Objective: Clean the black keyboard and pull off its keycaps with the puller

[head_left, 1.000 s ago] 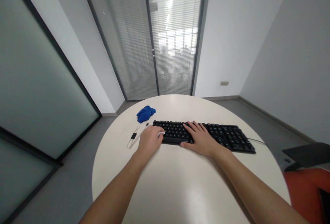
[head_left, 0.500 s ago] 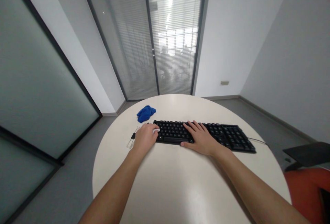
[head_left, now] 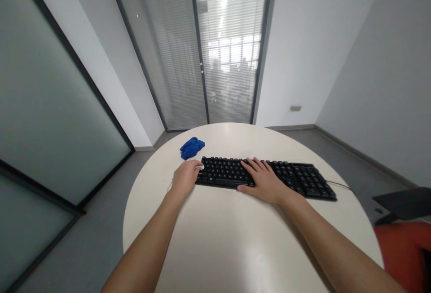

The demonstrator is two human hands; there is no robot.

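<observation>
A long black keyboard [head_left: 225, 171] lies across the round white table. My left hand [head_left: 185, 177] is closed at the keyboard's left end, thumb and fingers pinching a small white thing [head_left: 201, 167], perhaps a wipe or tissue. Most of that white piece is hidden in the fingers. Spread flat over the middle of the keyboard is my right hand [head_left: 264, 183], its thumb along the front edge. A crumpled blue cloth [head_left: 191, 148] sits just beyond my left hand.
A thin cable [head_left: 340, 185] runs from the keyboard's right end over the table edge. The round table [head_left: 215, 239] has a red and black chair [head_left: 402, 243] at its right. Behind stand a glass partition with blinds [head_left: 232, 82] and white walls.
My left hand has slid left with the white piece, off the keys to the keyboard's left edge. It now covers the wire-handled clip seen beside it before. My right hand stays put.
</observation>
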